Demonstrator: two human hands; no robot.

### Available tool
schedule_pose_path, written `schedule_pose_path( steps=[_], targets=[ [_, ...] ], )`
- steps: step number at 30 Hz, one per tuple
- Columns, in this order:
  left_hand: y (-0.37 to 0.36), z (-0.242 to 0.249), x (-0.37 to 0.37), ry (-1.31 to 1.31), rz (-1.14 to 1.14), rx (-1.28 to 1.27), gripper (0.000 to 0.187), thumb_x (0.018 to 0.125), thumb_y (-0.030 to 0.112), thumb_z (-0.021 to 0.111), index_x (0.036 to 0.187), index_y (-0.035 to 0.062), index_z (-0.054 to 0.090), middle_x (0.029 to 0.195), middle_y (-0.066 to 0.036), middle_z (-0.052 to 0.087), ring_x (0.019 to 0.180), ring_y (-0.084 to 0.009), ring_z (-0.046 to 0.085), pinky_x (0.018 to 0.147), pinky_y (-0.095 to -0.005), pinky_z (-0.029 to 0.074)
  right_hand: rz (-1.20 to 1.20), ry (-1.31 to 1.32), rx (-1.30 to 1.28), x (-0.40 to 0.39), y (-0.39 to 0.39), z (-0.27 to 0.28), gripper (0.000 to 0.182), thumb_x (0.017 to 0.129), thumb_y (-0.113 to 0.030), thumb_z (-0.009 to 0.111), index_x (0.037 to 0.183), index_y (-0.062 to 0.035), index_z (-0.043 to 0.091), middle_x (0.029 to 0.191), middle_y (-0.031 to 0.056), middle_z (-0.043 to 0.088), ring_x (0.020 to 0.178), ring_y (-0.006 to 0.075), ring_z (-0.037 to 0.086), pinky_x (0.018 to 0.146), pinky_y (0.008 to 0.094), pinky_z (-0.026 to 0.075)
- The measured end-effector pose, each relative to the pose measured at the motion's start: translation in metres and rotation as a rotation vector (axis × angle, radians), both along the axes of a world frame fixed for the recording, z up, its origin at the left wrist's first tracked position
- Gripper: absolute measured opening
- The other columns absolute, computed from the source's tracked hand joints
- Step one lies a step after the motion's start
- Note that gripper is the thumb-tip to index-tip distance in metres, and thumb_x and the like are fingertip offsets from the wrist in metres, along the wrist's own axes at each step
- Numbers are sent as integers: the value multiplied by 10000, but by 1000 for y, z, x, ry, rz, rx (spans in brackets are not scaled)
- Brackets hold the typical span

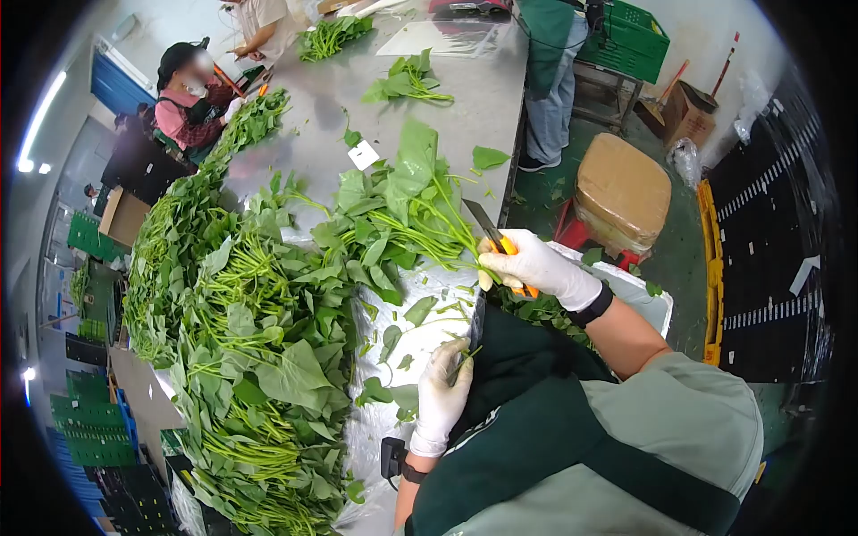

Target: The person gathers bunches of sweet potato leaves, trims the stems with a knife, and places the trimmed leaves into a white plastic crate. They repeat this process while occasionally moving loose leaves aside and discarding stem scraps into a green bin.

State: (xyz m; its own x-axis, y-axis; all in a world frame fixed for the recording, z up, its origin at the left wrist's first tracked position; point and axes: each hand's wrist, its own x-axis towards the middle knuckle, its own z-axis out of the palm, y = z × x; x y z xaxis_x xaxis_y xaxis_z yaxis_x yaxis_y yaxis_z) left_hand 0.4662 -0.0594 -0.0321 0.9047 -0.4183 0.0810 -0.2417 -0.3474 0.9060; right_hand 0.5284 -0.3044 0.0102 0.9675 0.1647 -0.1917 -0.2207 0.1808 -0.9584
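My right hand [554, 271], in a white glove, is closed round the orange handle of a knife [483, 221] whose dark blade points up and away. Its thumb and fingers are right at the stem ends of a bunch of leafy greens [420, 201], which fans out over the metal table [313, 125]. Nearer my body, my left hand [440, 397], also gloved, has its fingers curled around a short green stem piece [468, 354]. Cut stems and loose leaves [420, 310] lie beside it on clear plastic sheeting [366, 429].
A large heap of leafy greens [259, 357] fills the left side. Two people [192, 107] work at the far end, and another person [550, 80] stands at the table's right. A taped cardboard-topped stool [623, 183], a green crate [626, 40] and black crates [769, 232] stand to the right.
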Motion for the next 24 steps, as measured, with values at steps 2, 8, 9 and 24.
schedule_pose_path(
  steps=[2,8,9,24],
  targets=[
    [-3,14,0,71,40,-37,236,861,-30,605,1093,11,623,1059,-105,643,986,-192,619,868,-295,487,25,20,-20,-5,5,2,141,930,-177,605,927,-50,543,692,32,606,453,39,418,412,206,332],
    [-7,32,8,-167,341,-138,336,883,-9,597,1214,17,543,755,4,581,652,-64,513,617,-213,428,196,57,-76,-10,23,-2,177,930,-211,612,939,-51,537,704,48,641,447,32,434,405,187,334],
    [-11,39,12,-164,361,-137,336,883,-9,597,1214,17,543,755,4,581,652,-64,513,617,-213,428,216,61,-77,-11,27,-2,177,930,-211,612,939,-51,537,704,48,641,447,32,434,405,187,334],
    [-22,35,8,-97,247,-59,101,943,97,564,912,9,601,686,-56,555,606,-123,493,562,-293,418,54,-419,-447,-17,69,-19,158,884,-124,649,953,10,602,758,65,588,655,117,549,609,273,460]
  ],
)
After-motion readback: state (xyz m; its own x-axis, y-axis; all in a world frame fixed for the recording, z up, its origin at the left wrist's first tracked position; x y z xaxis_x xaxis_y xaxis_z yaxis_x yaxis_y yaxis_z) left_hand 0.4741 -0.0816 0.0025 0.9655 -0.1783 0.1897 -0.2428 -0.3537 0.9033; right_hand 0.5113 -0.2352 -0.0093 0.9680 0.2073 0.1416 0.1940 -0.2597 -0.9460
